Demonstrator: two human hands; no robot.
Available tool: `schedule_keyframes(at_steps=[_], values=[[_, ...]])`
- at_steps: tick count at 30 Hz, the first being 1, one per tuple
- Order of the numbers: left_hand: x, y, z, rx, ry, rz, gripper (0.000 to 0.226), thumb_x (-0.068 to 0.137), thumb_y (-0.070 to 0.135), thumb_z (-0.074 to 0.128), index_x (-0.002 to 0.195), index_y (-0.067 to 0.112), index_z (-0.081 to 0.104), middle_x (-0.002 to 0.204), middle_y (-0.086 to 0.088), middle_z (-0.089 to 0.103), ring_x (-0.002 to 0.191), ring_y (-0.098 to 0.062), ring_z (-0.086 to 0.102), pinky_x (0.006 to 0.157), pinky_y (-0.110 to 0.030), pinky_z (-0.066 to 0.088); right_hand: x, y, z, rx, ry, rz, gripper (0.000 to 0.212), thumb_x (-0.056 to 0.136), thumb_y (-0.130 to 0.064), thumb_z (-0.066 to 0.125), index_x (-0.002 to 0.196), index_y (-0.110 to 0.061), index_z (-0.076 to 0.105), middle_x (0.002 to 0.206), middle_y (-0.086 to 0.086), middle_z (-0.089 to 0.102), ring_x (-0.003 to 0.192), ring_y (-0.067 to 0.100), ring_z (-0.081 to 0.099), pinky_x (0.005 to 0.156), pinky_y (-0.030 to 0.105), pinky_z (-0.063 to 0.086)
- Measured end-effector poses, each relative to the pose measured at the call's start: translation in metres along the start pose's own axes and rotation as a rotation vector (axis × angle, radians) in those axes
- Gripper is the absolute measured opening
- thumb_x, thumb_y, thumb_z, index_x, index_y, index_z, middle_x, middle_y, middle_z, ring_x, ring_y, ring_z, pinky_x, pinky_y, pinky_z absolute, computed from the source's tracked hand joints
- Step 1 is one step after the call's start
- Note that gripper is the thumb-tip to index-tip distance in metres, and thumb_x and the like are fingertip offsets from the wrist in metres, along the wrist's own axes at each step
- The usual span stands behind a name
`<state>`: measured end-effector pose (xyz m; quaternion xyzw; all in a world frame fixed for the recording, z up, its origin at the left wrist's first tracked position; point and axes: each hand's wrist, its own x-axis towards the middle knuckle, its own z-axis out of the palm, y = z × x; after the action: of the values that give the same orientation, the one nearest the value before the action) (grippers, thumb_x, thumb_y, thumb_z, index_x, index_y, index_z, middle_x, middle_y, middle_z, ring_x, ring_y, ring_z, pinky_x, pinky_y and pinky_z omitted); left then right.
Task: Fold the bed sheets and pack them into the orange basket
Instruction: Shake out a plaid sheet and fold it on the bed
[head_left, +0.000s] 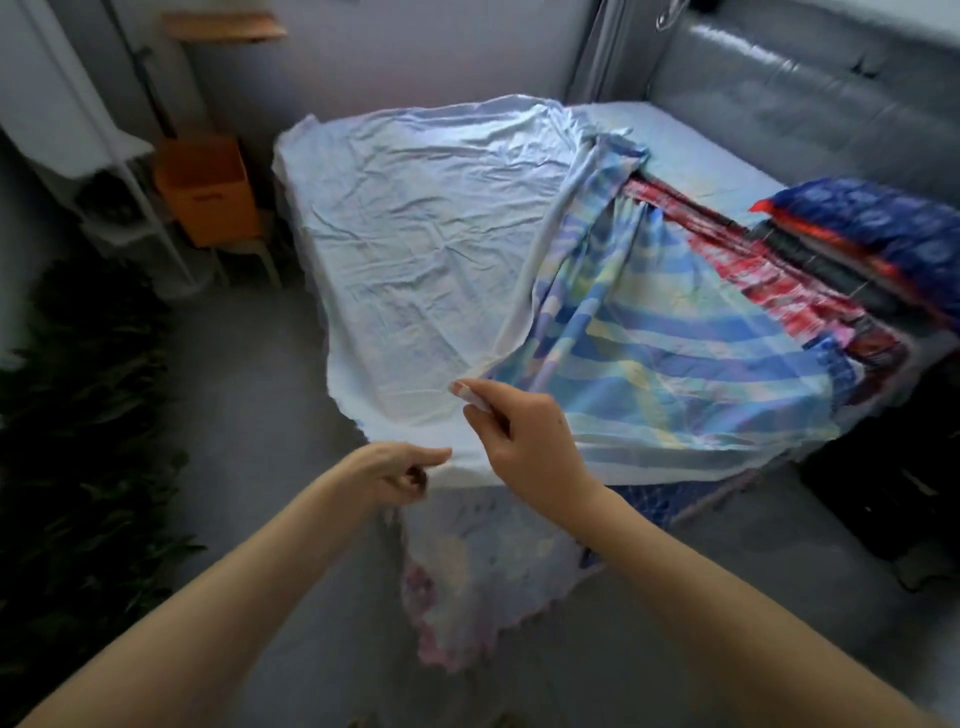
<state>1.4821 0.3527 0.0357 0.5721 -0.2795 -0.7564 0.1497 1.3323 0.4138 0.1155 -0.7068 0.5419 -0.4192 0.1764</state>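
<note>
A pale blue sheet (415, 234) lies spread over the bed, partly folded back so its blue, yellow and white checked side (649, 353) shows at the right. My right hand (519, 441) pinches the folded edge of this sheet near the bed's front corner. My left hand (400, 467) is just to the left, its fingers curled at the sheet's hanging front edge; whether it holds cloth is unclear. The orange basket (205, 187) stands on a stool at the back left, beside the bed.
Red and dark patterned sheets (779, 270) and a blue-red folded pile (872, 228) lie on the bed's right side. A grey sofa (805, 78) is behind. A white rack (104, 171) and dark plants (78, 415) stand left. Grey floor lies in front.
</note>
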Motion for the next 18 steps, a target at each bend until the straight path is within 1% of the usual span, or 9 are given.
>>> schedule_keyframes(at_steps=[2,3,5,7,8,11,14,16,18], values=[[-0.019,0.02,-0.002,0.008,-0.006,0.081,0.005,0.092,0.006,0.056,0.086,0.006,0.055,0.056,-0.005,0.054,0.037,-0.008,0.053,0.037,-0.015,0.045,0.018,-0.04,-0.005,0.026,0.061,-0.014,0.025,0.088,-0.005,0.058,0.111,-0.001,0.068,0.078,-0.01,0.064,0.064,-0.019,0.05,0.066,-0.002,0.033],[-0.024,0.029,-0.005,0.047,0.02,0.16,0.008,0.094,0.009,0.054,0.091,0.002,0.056,0.068,-0.009,0.06,0.052,-0.013,0.062,0.048,-0.019,0.051,0.03,-0.061,-0.008,0.027,0.104,-0.05,0.024,0.088,-0.006,0.058,0.11,-0.001,0.068,0.072,-0.02,0.057,0.062,-0.02,0.05,0.063,-0.002,0.032],[-0.034,0.046,-0.011,0.113,0.119,0.314,0.022,0.096,0.02,0.053,0.105,0.001,0.055,0.095,-0.016,0.057,0.085,-0.024,0.06,0.068,-0.032,0.052,0.057,-0.105,-0.02,0.014,0.233,-0.171,0.021,0.088,-0.004,0.059,0.106,0.002,0.069,0.06,-0.029,0.04,0.055,-0.017,0.049,0.057,-0.002,0.03],[-0.048,0.06,-0.015,0.19,0.262,0.453,0.026,0.098,0.029,0.049,0.105,0.004,0.055,0.104,-0.016,0.054,0.097,-0.027,0.054,0.08,-0.039,0.05,0.079,-0.138,-0.033,0.008,0.324,-0.26,0.019,0.089,-0.004,0.059,0.104,0.003,0.068,0.055,-0.028,0.036,0.052,-0.013,0.048,0.054,-0.001,0.03],[-0.057,0.066,-0.018,0.248,0.334,0.537,0.027,0.098,0.03,0.047,0.102,0.004,0.055,0.101,-0.014,0.055,0.096,-0.025,0.054,0.081,-0.036,0.049,0.083,-0.148,-0.035,-0.018,0.342,-0.271,0.021,0.09,-0.006,0.058,0.106,0.002,0.068,0.056,-0.027,0.037,0.051,-0.011,0.048,0.054,0.0,0.031],[-0.08,0.082,-0.027,0.251,0.361,0.749,0.025,0.099,0.025,0.046,0.086,0.005,0.05,0.08,-0.008,0.048,0.073,-0.022,0.053,0.057,-0.032,0.053,0.07,-0.14,-0.026,-0.155,0.345,-0.178,0.024,0.089,-0.012,0.059,0.111,-0.003,0.067,0.063,-0.027,0.048,0.053,-0.011,0.049,0.055,0.0,0.032],[-0.094,0.095,-0.034,0.22,0.313,0.759,0.03,0.095,0.019,0.054,0.07,0.011,0.04,0.066,-0.009,0.043,0.047,-0.017,0.048,0.037,-0.023,0.048,0.051,-0.114,-0.006,-0.244,0.331,-0.031,0.015,0.089,-0.015,0.062,0.101,-0.006,0.057,0.069,0.0,0.065,0.058,0.008,0.054,0.052,0.008,0.038],[-0.099,0.098,-0.035,0.244,0.256,0.725,0.033,0.091,0.015,0.061,0.068,0.012,0.039,0.061,-0.008,0.043,0.041,-0.014,0.047,0.038,-0.022,0.047,0.049,-0.1,0.007,-0.257,0.326,0.041,0.016,0.09,-0.016,0.062,0.088,-0.015,0.046,0.066,0.004,0.061,0.054,0.016,0.055,0.05,0.023,0.04],[-0.102,0.097,-0.033,0.252,0.157,0.675,0.031,0.086,0.011,0.067,0.068,0.011,0.042,0.059,-0.007,0.046,0.04,-0.011,0.051,0.045,-0.024,0.052,0.049,-0.086,0.019,-0.31,0.325,0.084,0.023,0.09,-0.017,0.063,0.078,-0.016,0.043,0.058,0.003,0.056,0.05,0.022,0.054,0.048,0.032,0.039]])
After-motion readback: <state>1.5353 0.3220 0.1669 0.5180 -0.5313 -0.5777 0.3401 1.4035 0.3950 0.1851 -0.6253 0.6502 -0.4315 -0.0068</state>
